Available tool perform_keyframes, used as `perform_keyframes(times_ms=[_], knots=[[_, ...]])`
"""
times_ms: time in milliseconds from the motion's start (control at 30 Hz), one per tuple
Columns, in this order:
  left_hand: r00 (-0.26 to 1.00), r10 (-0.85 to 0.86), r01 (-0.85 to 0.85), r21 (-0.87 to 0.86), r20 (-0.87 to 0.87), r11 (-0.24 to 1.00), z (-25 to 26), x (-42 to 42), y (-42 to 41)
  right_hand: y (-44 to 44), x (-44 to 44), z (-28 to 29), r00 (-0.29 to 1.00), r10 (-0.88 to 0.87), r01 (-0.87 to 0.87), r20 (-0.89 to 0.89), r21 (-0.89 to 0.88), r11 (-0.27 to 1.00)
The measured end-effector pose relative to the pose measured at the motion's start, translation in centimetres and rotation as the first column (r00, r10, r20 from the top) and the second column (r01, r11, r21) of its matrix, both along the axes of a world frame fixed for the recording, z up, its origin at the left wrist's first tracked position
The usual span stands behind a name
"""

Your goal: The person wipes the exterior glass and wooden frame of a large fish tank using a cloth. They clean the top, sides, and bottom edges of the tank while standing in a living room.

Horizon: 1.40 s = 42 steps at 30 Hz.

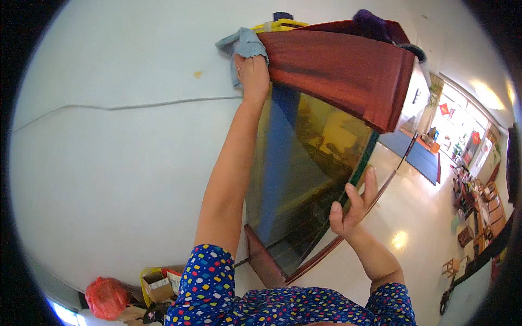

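Note:
My left hand [253, 77] is raised and holds a blue-grey cloth [248, 44] against the left end of a reddish-brown wooden top panel [334, 61], close to the white wall. Under that panel is a tall glass tank or cabinet [301, 171] with reflections in its pane. My right hand [354, 203] is beside the glass's right edge, fingers spread, with nothing held in it; whether it touches the edge is hard to tell. A wooden base [265, 261] shows at the bottom of the glass.
A yellow object [281, 25] and a dark purple item [371, 25] lie on top. A cable [155, 104] runs along the wall. Low at left are a red plastic bag [107, 298] and a cardboard box [160, 289]. Wooden furniture [485, 212] and blue mats [422, 161] are farther right.

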<state>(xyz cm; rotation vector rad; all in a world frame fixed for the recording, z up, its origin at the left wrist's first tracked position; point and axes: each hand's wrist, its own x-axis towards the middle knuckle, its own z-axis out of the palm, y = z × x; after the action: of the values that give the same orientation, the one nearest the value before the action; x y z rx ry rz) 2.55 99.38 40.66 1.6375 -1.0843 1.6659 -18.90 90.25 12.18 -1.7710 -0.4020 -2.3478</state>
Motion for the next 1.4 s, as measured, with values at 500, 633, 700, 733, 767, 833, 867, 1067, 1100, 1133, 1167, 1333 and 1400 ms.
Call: perform_keyframes(times_ms=[500,633,700,733,767,833,867,1067,1100,1133,1167,1333,1400], knots=[[0.953,-0.274,0.302,0.488,-0.13,0.819,-22.0,-13.6,3.2,-0.3,4.0,-1.9,0.912,0.39,-0.398,0.125,0.043,0.917],[0.918,-0.365,0.388,0.543,-0.154,0.745,-28.2,-11.9,7.0,0.4,5.0,-0.8,0.892,0.399,-0.41,0.214,0.011,0.912],[0.921,-0.385,0.36,0.504,-0.058,0.785,-26.9,-9.5,6.8,0.9,5.3,0.1,0.876,0.395,-0.438,0.276,0.114,0.892],[0.917,-0.396,0.371,0.464,-0.046,0.805,-25.4,-7.8,6.4,1.1,5.5,0.6,0.884,0.384,-0.431,0.265,0.148,0.89],[0.927,-0.371,0.358,0.436,-0.06,0.825,-23.5,-6.0,5.9,1.2,5.6,1.1,0.888,0.373,-0.426,0.268,0.173,0.888],[0.964,-0.202,0.242,0.26,-0.17,0.935,-20.1,-2.2,5.2,1.4,5.7,2.0,0.893,0.373,-0.418,0.252,0.155,0.895],[0.936,-0.212,0.268,0.181,-0.28,0.946,-18.7,-0.2,5.2,1.5,5.7,2.3,0.911,0.344,-0.386,0.228,0.17,0.907],[0.465,-0.666,0.512,-0.437,-0.583,0.74,-28.8,3.7,9.9,2.6,4.4,3.5,0.974,0.225,-0.214,-0.012,0.26,0.942],[0.387,-0.665,0.452,-0.497,-0.639,0.741,-32.2,3.2,10.6,2.8,4.2,3.7,0.972,0.236,-0.224,-0.008,0.285,0.932],[0.333,-0.636,0.385,-0.515,-0.697,0.766,-35.6,2.6,11.3,2.8,3.9,4.0,0.973,0.231,-0.222,0.001,0.273,0.936],[0.269,-0.605,0.319,-0.523,-0.75,0.79,-38.8,1.7,11.9,2.8,3.8,4.2,0.975,0.221,-0.212,-0.001,0.282,0.936],[-0.017,-0.447,0.136,-0.445,-0.894,0.885,-49.9,-5.1,13.6,2.7,5.0,3.9,0.984,0.179,-0.166,-0.026,0.27,0.949],[-0.014,-0.393,0.161,-0.39,-0.919,0.907,-50.2,-7.3,13.4,2.6,6.1,3.6,0.977,0.213,-0.204,0.006,0.306,0.93]])
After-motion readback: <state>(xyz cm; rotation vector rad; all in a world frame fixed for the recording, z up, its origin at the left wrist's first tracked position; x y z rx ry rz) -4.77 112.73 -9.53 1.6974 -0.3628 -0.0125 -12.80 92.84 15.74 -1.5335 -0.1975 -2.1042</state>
